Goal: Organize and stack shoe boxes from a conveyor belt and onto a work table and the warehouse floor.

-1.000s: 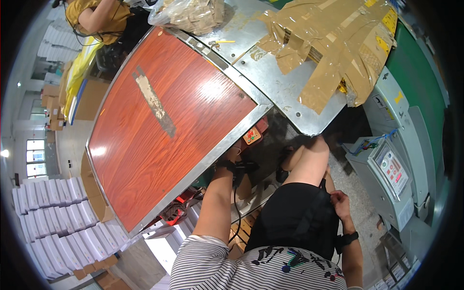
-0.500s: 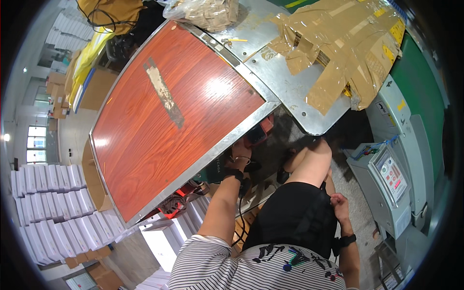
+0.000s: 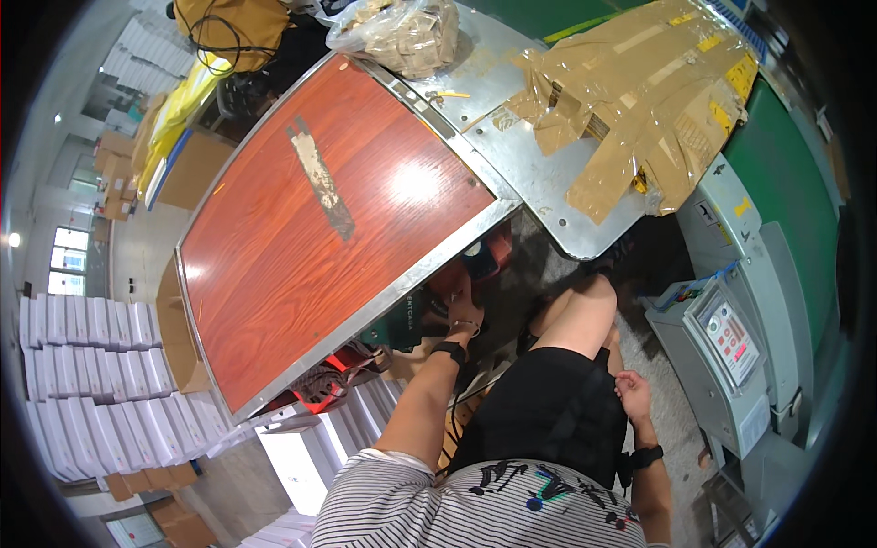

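Observation:
My left hand (image 3: 457, 294) is reached in under the front edge of the red-brown wood-grain table (image 3: 274, 283). Its fingers are lost in shadow there, so what they touch or hold is hidden. Beside that hand are a dark green box (image 3: 395, 324) and a red-and-black object (image 3: 491, 253) whose kind I cannot make out. My right hand (image 3: 632, 395) rests by the side of my black shorts (image 3: 539, 411), its fingers curled in, with nothing seen in them.
A metal table (image 3: 521, 137) bearing taped cardboard (image 3: 658, 110) adjoins at the right. Beyond is a grey machine (image 3: 713, 356) with a green belt (image 3: 795, 183). White boxes (image 3: 87, 374) are stacked at left; more white boxes (image 3: 301, 461) stand below the wooden table.
My left hand has shifted slightly to the right under the table edge, uncovering more of the green box. The whole view has tilted a little. My right hand stays by the shorts.

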### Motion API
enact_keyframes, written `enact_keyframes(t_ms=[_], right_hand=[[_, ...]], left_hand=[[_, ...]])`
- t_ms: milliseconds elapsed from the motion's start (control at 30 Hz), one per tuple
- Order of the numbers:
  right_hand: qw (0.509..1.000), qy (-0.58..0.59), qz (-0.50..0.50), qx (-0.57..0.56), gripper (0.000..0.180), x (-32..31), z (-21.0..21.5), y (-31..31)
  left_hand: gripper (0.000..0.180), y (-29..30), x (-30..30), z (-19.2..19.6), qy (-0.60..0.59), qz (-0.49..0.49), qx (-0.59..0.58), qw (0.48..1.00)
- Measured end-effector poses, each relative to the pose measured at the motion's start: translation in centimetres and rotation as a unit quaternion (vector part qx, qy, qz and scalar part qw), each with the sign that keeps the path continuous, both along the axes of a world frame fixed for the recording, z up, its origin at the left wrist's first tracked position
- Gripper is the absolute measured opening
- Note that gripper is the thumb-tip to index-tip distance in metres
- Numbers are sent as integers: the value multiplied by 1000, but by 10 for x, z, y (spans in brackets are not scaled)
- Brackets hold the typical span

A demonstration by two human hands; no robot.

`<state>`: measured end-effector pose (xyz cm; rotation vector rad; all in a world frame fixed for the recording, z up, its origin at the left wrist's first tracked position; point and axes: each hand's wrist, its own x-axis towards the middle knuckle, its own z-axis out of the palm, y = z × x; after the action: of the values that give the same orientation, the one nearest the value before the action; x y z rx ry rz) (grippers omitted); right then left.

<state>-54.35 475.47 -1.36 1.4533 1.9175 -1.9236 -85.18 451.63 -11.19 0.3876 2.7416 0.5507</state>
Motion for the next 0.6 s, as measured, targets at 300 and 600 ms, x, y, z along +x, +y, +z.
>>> enact_keyframes(t_ms=[300,600], right_hand=[[999,11,-18,-26,7,4,1,0],[999,-5,-9,-30,7,2,-2,2]], left_hand=[[85,-9,8,17,-36,19,-45,998],[83,-27,1,13,8,-7,-23,1000]])
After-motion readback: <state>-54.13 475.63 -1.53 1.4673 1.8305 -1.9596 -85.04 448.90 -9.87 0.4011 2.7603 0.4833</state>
